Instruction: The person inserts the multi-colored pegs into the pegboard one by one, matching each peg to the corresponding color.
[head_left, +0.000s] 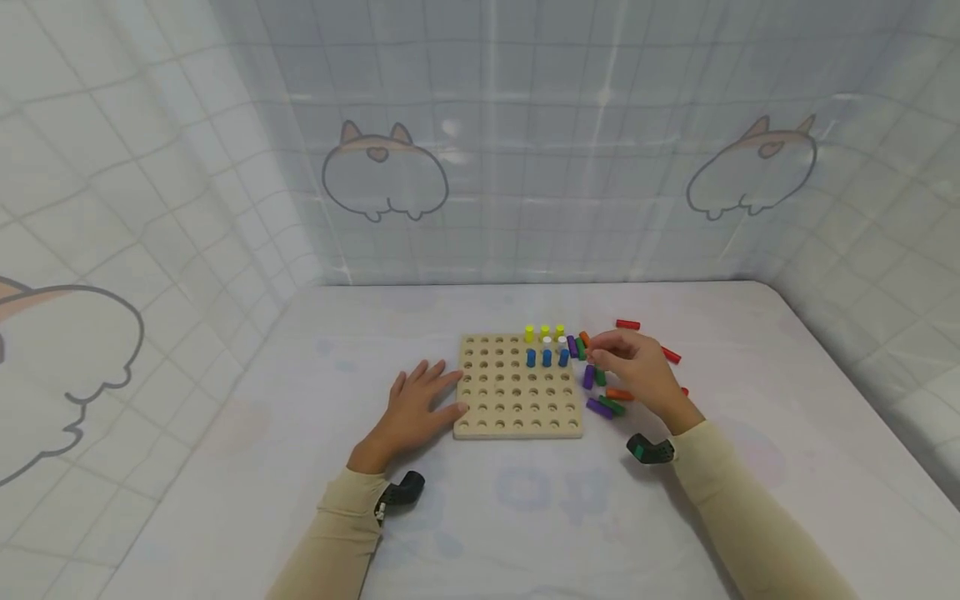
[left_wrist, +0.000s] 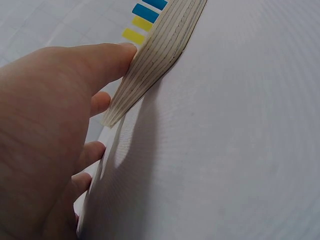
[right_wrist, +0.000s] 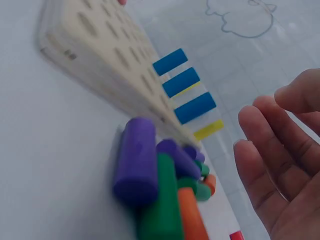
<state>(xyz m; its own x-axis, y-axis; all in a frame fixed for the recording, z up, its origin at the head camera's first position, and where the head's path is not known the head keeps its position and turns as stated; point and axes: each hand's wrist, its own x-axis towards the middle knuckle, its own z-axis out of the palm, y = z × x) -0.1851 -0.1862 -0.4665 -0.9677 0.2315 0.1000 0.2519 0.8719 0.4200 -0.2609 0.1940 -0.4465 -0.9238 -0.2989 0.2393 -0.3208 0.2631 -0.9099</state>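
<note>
Board [head_left: 517, 436]: one, square, pale wood, with rows of round holes; lies flat on the desk [head_left: 480, 550], near the middle, between both hands.

Far left: drawn animal [head_left: 67, 375] in outline on the tiled wall sheet [head_left: 180, 167].

Left sleeve [head_left: 337, 525]: beige, with a black device [head_left: 405, 489] at the wrist.

Left hand [head_left: 411, 412]: palm down, fingers spread, grip loose and holding nothing; thumb touches the board's left edge, forefinger beside it.

Set pegs, upright in the board's far right part, back to front: three yellow pegs [head_left: 545, 332], two white pegs [head_left: 562, 342], three blue pegs [head_left: 547, 358].

Loose pegs, lying on the desk just beyond the board's right edge: three purple pegs [head_left: 588, 377], three green pegs [head_left: 612, 406], two orange pegs [head_left: 619, 395], in small clusters running from far to near.

Right hand [head_left: 636, 367]: above and beside the far loose pegs, fingers bent, thumb drawn toward the fingertips; whether this grip pinches anything, cannot tell.

Right sleeve [head_left: 750, 508]: beige, with a second black device [head_left: 650, 450] at the wrist.

Red pegs [head_left: 628, 324]: three, scattered on the desk; one beyond the right hand, two to its right, the nearest partly hidden by the wrist.
</note>
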